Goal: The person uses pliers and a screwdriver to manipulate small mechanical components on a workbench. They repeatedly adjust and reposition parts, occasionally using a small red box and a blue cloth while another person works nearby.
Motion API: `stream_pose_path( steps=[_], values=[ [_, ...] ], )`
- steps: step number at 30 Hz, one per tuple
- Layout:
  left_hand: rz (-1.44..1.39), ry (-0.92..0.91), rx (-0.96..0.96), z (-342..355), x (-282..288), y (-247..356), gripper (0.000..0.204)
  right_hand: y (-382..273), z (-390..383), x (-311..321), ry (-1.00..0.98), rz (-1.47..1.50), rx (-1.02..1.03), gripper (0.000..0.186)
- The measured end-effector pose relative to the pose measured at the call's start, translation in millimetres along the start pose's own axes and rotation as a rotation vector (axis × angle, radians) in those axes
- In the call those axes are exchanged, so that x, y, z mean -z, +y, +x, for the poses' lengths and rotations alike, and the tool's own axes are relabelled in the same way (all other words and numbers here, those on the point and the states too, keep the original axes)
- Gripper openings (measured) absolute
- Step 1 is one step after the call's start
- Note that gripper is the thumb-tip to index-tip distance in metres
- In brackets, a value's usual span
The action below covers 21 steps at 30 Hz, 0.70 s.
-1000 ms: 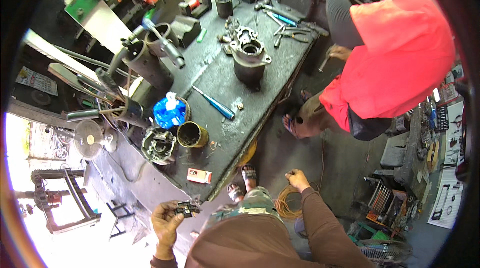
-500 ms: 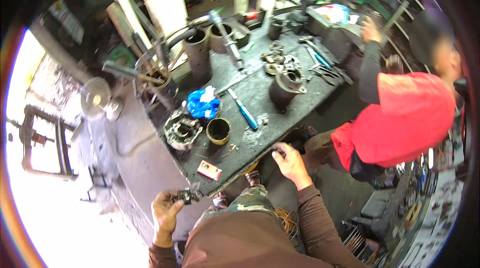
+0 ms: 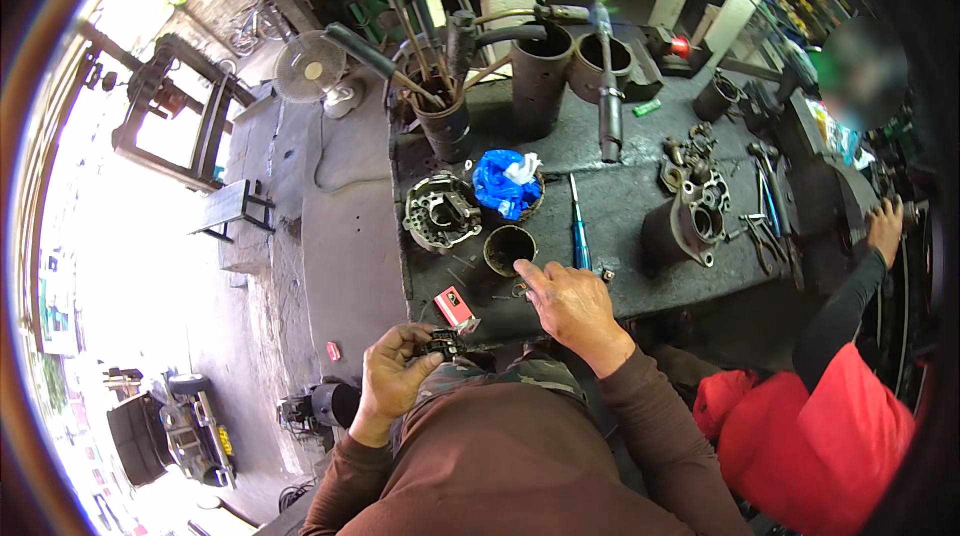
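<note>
Mechanical workshop: grimy workbench (image 3: 625,198) (pliers (image 3: 764,244), screwdriver (image 3: 580,236)), metal housings (image 3: 668,234), tool-filled can (image 3: 447,136).

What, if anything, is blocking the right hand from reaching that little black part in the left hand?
Nothing visible stands between the right hand and the small black part in the left hand. A red box lies close by on the bench but covers neither hand.

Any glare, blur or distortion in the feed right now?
Head view: left side blown out by daylight, detail lost there; head view: fisheye bends edges near the black rim; head view: co-worker's head blurred, left hand and red box fairly sharp.
</note>
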State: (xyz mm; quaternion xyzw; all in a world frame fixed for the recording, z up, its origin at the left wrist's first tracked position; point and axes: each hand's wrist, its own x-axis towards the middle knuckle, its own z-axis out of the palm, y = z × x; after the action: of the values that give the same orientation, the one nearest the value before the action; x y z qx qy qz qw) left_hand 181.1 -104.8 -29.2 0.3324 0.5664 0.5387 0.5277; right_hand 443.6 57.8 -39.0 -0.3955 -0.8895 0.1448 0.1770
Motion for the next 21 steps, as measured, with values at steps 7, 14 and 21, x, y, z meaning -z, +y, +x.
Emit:
stream_pose_path(
  steps=[7, 14, 21],
  values=[
    [0.050, 0.015, -0.014, 10.2, 10.9, -2.3, 0.031, 4.1, 27.1, -10.2, -0.106, -0.165, 0.032, 0.010],
    [0.013, 0.065, -0.079, 33.5, 38.7, 11.0, 0.033, -1.3, 39.2, -13.2, -0.145, -0.231, 0.014, 0.010],
    [-0.056, -0.004, -0.080, 49.2, 53.8, 6.5, 0.034, -17.1, 45.5, -10.9, -0.268, -0.347, -0.108, 0.016]
  ],
)
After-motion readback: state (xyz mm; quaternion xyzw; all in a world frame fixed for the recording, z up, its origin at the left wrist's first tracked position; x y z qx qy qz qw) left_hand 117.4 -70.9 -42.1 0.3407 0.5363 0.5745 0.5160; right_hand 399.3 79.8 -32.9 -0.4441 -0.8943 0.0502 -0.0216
